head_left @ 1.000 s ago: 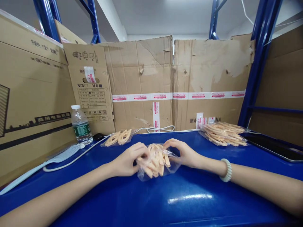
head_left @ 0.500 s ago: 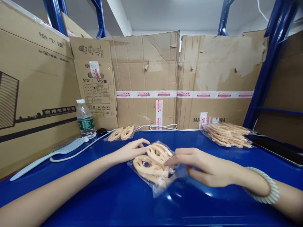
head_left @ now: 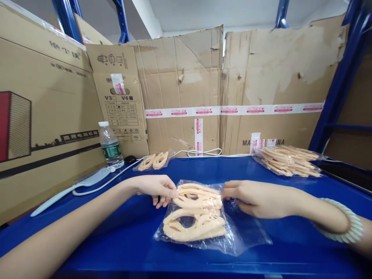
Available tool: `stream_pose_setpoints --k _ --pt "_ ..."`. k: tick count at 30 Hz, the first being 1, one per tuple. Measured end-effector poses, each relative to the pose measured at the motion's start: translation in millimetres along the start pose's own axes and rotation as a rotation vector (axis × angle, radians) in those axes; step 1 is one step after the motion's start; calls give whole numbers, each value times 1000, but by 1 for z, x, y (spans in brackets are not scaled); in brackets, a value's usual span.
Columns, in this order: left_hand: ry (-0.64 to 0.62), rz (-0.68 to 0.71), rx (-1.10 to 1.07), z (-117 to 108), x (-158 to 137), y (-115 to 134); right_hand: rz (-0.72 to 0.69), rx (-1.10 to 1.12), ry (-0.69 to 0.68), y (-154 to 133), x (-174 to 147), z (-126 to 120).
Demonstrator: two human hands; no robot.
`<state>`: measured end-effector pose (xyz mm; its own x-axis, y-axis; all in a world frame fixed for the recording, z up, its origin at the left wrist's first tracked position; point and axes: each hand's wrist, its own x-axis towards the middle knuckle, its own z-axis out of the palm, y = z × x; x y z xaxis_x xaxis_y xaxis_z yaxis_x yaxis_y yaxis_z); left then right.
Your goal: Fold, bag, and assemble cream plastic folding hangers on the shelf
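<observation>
A clear plastic bag (head_left: pixel 238 236) lies spread on the blue table, with two bundles of peach-coloured curved pieces (head_left: pixel 193 228) inside, one behind the other; what they are I cannot make out. My left hand (head_left: pixel 155 188) pinches the upper left edge of the bag between thumb and forefinger, its other fingers curled below. On the opposite side, my right hand (head_left: pixel 255 199) has its fingers closed on the bag's upper right edge; the fingertips are partly hidden. The bag's loose end stretches to the right below my right hand.
A smaller bag of similar pieces (head_left: pixel 153 161) lies at the back left, and a pile of bagged pieces (head_left: pixel 290 161) at the back right. A water bottle (head_left: pixel 112 147), a light blue hairbrush (head_left: pixel 78 184) and a white cable (head_left: pixel 203 152) lie around. Cardboard (head_left: pixel 186 89) walls the table.
The bag has been turned and flattened out, so both bundles now face me broadly. My left hand has moved down to the bag's left edge; my right hand has closed on its right edge.
</observation>
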<state>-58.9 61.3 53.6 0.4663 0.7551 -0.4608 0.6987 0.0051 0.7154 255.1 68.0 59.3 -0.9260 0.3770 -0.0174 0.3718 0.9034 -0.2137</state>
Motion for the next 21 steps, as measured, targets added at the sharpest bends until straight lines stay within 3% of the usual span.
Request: stream_pose_setpoints --k 4,13,16,21 --pt "52 8 -148 5 7 -3 49 -128 37 30 7 6" --pt "329 171 -611 10 24 -2 150 -74 116 92 11 14" --pt "427 160 -685 2 25 11 179 -44 143 105 11 17" --pt "445 208 -676 -22 25 51 222 12 189 114 13 19"
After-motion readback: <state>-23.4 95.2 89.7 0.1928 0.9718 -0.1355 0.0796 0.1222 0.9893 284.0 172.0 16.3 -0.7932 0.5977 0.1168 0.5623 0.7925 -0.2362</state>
